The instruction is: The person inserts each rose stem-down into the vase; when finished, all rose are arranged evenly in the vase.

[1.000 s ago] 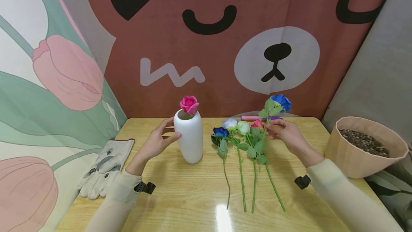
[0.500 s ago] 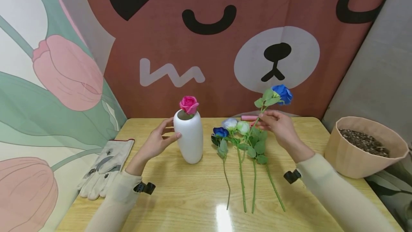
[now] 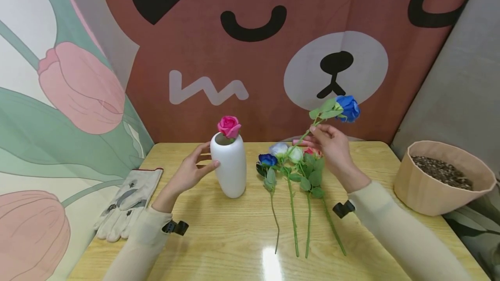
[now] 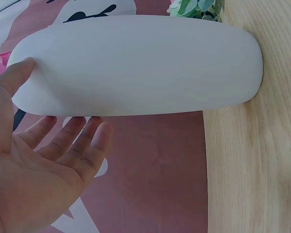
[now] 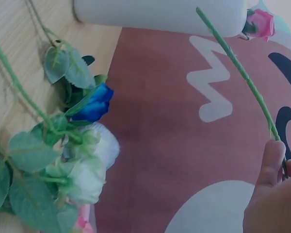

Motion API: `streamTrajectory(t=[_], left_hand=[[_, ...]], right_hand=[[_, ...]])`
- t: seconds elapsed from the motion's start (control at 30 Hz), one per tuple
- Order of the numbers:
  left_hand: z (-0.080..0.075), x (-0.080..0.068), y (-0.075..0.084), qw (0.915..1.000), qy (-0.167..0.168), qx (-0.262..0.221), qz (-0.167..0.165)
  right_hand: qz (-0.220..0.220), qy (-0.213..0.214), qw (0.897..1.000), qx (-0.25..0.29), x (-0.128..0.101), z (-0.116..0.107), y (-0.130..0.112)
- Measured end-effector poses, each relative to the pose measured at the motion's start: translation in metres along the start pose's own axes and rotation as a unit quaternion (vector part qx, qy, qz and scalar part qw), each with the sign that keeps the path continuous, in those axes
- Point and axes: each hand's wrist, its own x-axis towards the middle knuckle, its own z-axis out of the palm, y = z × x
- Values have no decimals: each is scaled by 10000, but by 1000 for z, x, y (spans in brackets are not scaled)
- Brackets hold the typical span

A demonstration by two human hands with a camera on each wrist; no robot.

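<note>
In the head view, a blue rose is pinched by its stem in the right hand, raised to the right of the white vase. In the left wrist view, the vase is touched by the left hand, fingers relaxed and spread. In the right wrist view, the stem is pinched between thumb and fingers.

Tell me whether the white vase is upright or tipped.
Upright: the white vase stands on the table, pink rose poking from its mouth.

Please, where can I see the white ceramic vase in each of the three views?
Head: the white ceramic vase stands upright left of centre, the left hand at its side.
Left wrist: it fills the upper part, lying across the picture.
Right wrist: only a strip along the top edge.
Shared landmark: the pink rose at its mouth, also in the right wrist view; the left wrist view shows only a pink sliver.
</note>
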Motion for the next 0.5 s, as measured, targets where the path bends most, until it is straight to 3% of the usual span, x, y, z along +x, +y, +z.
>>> streamTrajectory(t=[0.2,0.5], left_hand=[[0,-1,1,10000,11,2,-21],[0,0,-1,10000,-25,-46,-24]], right_hand=[[-150,-21,9988,455,0,9,-4],[-112,191,9977,641,1,24,-14]])
